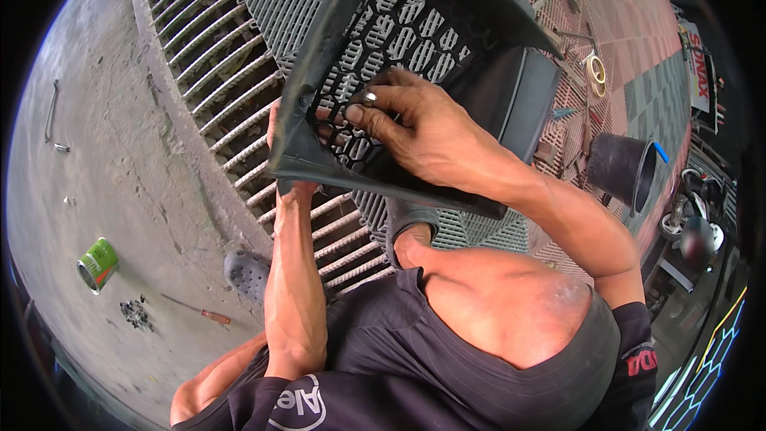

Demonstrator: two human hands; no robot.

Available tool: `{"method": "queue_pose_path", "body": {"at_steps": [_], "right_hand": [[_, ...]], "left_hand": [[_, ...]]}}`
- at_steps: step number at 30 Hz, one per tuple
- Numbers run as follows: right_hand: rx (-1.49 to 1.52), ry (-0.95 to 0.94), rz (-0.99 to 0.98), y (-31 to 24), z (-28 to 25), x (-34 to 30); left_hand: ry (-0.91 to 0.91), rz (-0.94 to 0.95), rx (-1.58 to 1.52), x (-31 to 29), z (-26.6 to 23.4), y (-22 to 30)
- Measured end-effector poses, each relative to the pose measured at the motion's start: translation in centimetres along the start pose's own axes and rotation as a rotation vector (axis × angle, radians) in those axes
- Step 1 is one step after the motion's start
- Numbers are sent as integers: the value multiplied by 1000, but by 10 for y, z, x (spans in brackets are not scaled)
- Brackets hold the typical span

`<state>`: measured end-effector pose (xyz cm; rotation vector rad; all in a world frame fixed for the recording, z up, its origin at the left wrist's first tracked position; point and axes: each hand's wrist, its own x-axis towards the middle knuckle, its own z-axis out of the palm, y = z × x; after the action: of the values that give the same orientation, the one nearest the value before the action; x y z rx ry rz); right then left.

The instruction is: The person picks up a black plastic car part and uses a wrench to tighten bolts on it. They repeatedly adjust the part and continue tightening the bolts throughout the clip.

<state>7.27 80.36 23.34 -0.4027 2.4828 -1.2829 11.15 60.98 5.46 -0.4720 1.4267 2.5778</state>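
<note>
A black plastic housing (pixel 467 161) with a honeycomb mesh grille (pixel 407 40) is tilted in front of me above my legs. My left hand (pixel 275 124) grips its near left side from below. Part of that hand shows outside the rim and some fingers show through the mesh; the rest is hidden. Inside the housing, my right hand (pixel 423 124) is closed in a pinch over the lower left of the mesh. A small shiny metal piece (pixel 369 98) shows at its fingertips; its exact kind is too small to make out.
On the concrete at left lie a green can (pixel 98 265), a screwdriver (pixel 215 317), a heap of small dark pieces (pixel 137 314) and a metal rod (pixel 53 112). A barred drain grate (pixel 239 124) runs past the housing. Right stand a black bucket (pixel 621 168) and a tape roll (pixel 596 69).
</note>
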Motion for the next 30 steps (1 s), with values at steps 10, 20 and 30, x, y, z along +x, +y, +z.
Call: {"method": "queue_pose_path", "body": {"at_steps": [10, 20, 30], "right_hand": [[742, 17, 500, -19, -8, 12], [556, -97, 523, 3, 9, 27], [160, -94, 374, 3, 14, 20]], "left_hand": [[54, -45, -57, -8, 8, 6], [22, -76, -168, -10, 4, 3], [-72, -76, -183, -7, -4, 2]]}}
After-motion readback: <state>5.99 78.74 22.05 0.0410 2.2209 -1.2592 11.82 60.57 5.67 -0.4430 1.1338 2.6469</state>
